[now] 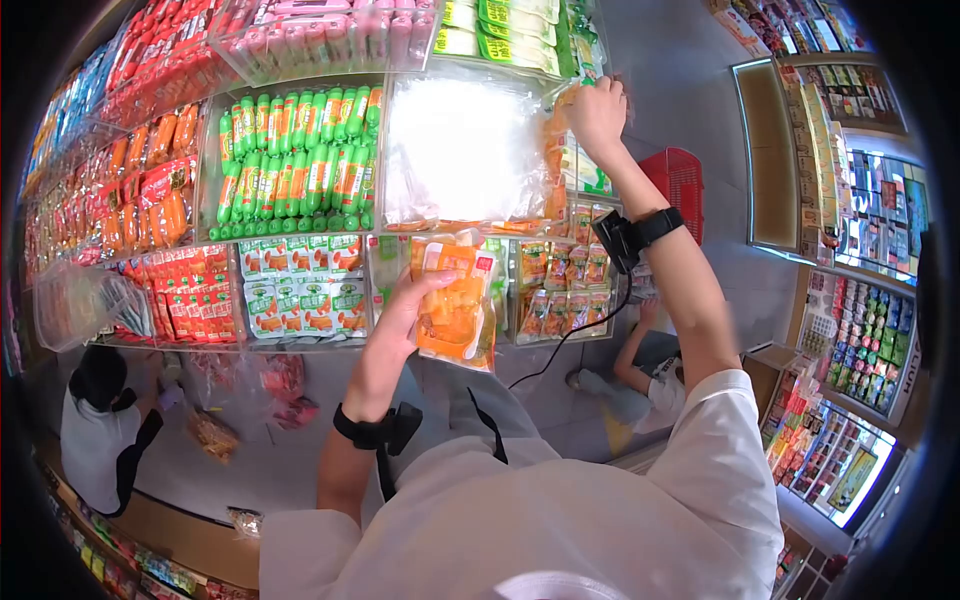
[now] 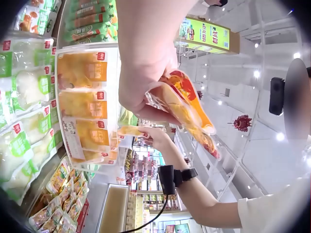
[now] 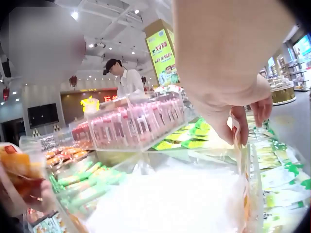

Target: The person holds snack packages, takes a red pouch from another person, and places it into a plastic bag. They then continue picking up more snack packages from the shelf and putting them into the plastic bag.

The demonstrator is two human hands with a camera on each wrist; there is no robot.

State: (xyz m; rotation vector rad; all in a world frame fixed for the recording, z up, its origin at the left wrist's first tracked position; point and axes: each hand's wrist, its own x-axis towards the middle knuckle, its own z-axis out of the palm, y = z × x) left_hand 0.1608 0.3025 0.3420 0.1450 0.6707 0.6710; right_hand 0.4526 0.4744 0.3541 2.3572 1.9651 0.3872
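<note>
My left hand (image 1: 402,312) grips a small stack of orange snack packets (image 1: 455,318) in clear wrap, thumb lying across the front one. In the left wrist view the packets (image 2: 187,104) show edge-on below the fingers. Ahead is a clear bin (image 1: 460,150) with a bright white bottom. Orange packets line its near and right sides. At its far right corner my right hand (image 1: 598,118) pinches the top of an upright packet (image 3: 238,131) between thumb and fingers, close along the bin's right wall.
Green-wrapped sausages (image 1: 300,150) fill the bin to the left, pink packs (image 1: 330,35) the one beyond. Small snack packs (image 1: 560,285) lie nearer on the right. A red basket (image 1: 672,190) stands right of the counter. People crouch at left (image 1: 100,430) and right (image 1: 655,385).
</note>
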